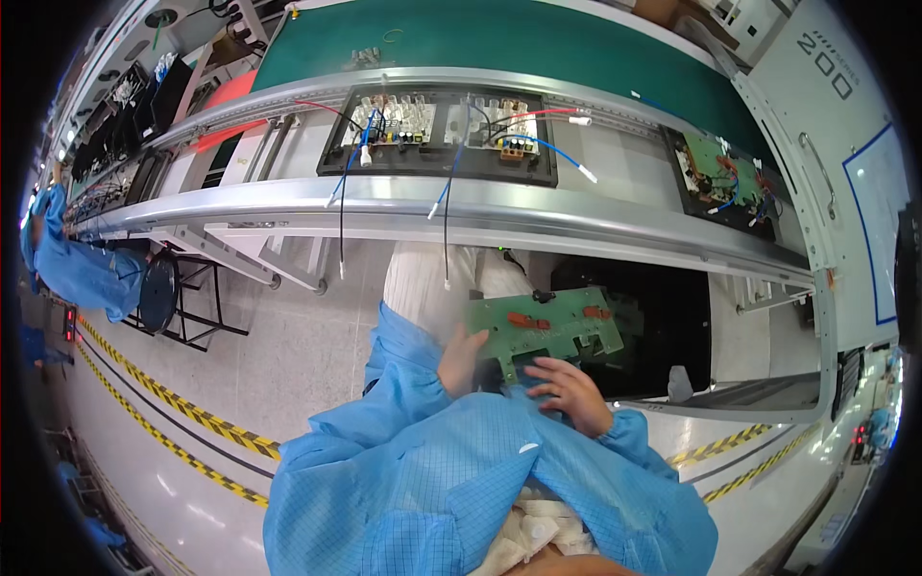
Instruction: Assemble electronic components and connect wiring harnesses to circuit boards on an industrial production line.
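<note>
Currently, green board [555, 336] with red clips [528, 321] is in front of wearer's lap, below metal rail [576, 217]. Left hand [463, 363] blurred at board's left edge; cannot tell whether it grips. Right hand [573, 392] looks open, fingers apart and slightly bent, by board's lower edge; contact unclear. Loose wires [446, 252] hang over rail, near board's upper left corner. Likely risks: board slipping if left hand lacks firm hold; wire ends snagging if board rises toward rail.
</note>
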Demonstrator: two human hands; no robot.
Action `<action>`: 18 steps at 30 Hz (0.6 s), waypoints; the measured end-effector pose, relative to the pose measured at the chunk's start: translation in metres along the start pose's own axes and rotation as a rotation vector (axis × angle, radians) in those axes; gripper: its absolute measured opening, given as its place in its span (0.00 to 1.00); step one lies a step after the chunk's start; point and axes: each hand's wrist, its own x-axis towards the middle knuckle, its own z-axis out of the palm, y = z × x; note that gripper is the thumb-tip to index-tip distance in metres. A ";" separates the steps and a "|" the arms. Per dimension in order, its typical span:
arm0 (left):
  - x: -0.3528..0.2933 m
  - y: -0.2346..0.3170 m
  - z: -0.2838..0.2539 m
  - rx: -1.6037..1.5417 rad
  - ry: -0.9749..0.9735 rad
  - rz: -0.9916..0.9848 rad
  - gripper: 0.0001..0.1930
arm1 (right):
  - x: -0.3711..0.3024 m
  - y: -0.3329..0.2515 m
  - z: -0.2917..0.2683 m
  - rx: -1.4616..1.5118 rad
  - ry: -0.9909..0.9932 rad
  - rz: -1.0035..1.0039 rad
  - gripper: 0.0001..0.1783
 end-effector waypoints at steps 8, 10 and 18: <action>-0.013 0.036 0.038 -0.151 0.044 0.049 0.24 | -0.043 0.036 -0.112 -0.101 0.785 -0.520 0.14; -0.017 0.050 0.043 -0.145 -0.108 0.109 0.24 | -0.042 0.010 -0.104 -0.189 0.776 -0.569 0.15; -0.015 0.152 0.059 0.231 -0.564 0.442 0.23 | -0.048 -0.051 -0.093 -0.474 0.586 -0.600 0.24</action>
